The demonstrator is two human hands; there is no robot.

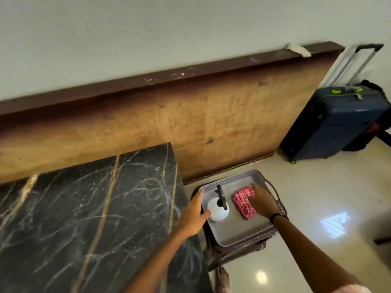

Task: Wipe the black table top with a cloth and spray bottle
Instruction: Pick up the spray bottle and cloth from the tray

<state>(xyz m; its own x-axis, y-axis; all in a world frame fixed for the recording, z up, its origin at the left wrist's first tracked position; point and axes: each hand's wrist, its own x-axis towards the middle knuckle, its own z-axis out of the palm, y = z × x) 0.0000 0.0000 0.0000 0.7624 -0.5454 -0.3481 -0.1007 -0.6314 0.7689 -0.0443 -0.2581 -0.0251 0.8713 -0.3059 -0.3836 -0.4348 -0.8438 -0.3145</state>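
Two hands reach out over a tray [249, 233] beside the black worktop [84, 218], so the step in hand looks like fetching the tools; no wiping has begun. Nearest, a bare foot [222, 278] shows on the floor below the arms. The left hand [195, 214] is spread open, empty, its fingertips at the white body of the spray bottle [218, 210], touching it or just short of it. The right hand [263, 203] is also open and flat, fingers lying over the red checked cloth [241, 200], with nothing gripped yet. Bottle and cloth both rest in the tray, bottle on the left, cloth on the right, slightly apart. Next, each hand needs to close: left around the bottle's body or neck, right bunching the cloth. Farther off, a suitcase [338, 123] stands by the wall.
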